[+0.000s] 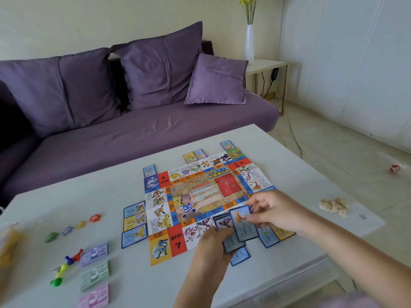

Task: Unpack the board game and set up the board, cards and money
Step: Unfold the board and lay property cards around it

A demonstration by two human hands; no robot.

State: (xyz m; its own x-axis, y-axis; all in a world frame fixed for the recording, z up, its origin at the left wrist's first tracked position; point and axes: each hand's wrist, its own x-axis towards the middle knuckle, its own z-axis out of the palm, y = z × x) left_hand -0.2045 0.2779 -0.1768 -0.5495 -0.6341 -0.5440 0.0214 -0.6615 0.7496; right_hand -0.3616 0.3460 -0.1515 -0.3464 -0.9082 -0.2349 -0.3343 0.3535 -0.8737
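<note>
A colourful paper game board (200, 196) lies unfolded on the white table (89, 196). My left hand (211, 252) grips a stack of blue-edged cards (229, 238) over the board's near edge. My right hand (273, 210) pinches the top card (243, 223) of that stack. Three cards (134, 223) lie along the board's left edge, others (194, 156) at its far edge, and more (275, 235) under my right wrist. Purple, green and pink money piles (94, 272) sit at the near left.
Coloured pawns (66, 267) and small plastic houses (73, 226) lie left of the money. A crumpled wrapper (332, 205) rests at the table's right. A purple sofa (111, 107) stands behind the table, with a white vase (249, 41) on a side table.
</note>
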